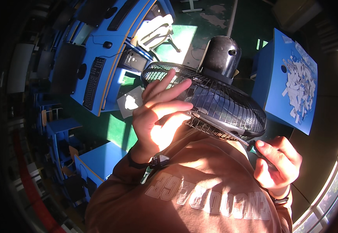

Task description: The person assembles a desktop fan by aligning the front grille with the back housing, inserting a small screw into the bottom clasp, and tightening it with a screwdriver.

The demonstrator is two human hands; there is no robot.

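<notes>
A black fan with a round wire guard (235,106) is right in front of my chest, its motor housing (220,58) pointing away from me. My left hand (153,120) is at the guard's near rim, thumb and index finger pinched together and the other fingers raised. Whatever sits in that pinch is too small to make out. In my right hand (279,165) is the handle of a screwdriver (251,147). Its thin metal shaft runs left along the rim toward my left fingertips; bright glare hides where the tip ends.
At the left stand blue desks (112,58) with a keyboard (94,82), a mouse (107,45) and monitors. A pale chair (157,31) is beyond them. On the right, a blue table (274,93) bears a heap of white strips (301,85).
</notes>
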